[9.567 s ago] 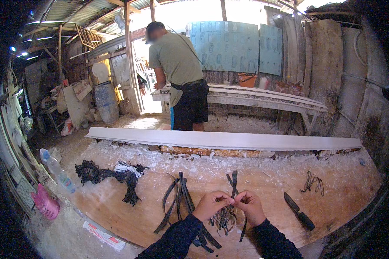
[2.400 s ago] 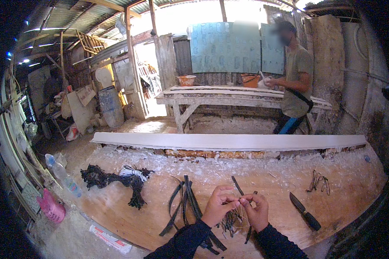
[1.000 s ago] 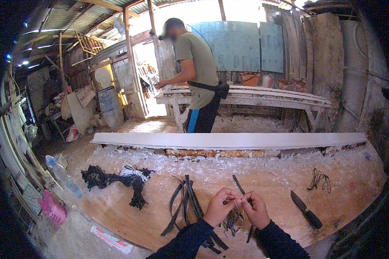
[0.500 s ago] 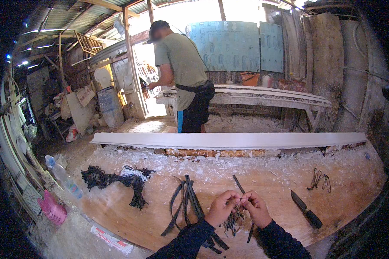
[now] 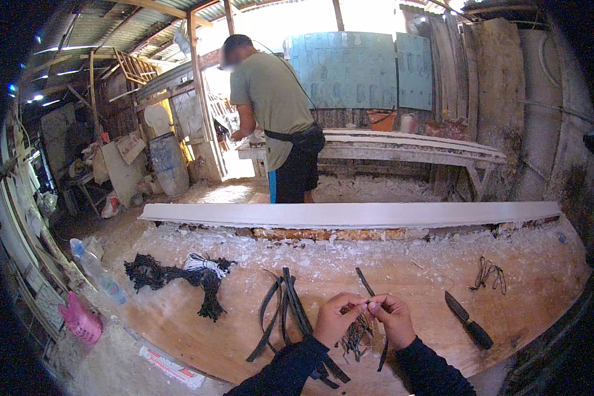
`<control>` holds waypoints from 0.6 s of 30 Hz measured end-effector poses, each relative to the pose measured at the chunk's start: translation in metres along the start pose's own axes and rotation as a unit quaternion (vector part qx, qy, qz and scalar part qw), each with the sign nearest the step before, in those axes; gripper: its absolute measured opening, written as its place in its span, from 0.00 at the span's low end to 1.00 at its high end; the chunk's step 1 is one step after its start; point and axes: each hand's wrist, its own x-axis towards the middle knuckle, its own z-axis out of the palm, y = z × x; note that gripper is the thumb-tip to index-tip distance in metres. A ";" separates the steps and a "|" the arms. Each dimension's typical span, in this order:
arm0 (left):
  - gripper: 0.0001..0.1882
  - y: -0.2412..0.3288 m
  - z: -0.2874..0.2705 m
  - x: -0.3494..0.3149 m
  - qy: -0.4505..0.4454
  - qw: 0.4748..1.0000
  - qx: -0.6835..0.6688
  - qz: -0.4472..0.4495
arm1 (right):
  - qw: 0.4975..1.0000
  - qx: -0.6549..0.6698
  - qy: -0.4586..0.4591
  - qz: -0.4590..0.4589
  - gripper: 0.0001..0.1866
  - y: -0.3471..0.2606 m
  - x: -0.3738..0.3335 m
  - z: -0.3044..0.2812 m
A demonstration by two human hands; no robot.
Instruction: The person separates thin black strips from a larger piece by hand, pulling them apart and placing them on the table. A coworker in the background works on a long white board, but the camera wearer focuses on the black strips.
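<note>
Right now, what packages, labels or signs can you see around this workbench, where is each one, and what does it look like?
Flat packet: near left edge of the bench, long white rectangle with red print.
Plastic bottle: left of the bench, clear, with a blue and red label band.
Wall panels: behind the standing person, pale blue-green sheets with rows of small marks.

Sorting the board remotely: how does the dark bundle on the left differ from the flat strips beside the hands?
The tangled bundle is bushy, knotted thin strands with a white wrap; the flat strips are broad, smooth and loose. The bundle lies apart; the strips lie beside the left hand. Both are dark and rest on the board.
</note>
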 end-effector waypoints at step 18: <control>0.07 -0.011 0.003 -0.005 0.029 0.997 0.016 -0.069 | 0.996 -0.052 -0.020 -0.063 0.07 0.008 0.003 -0.008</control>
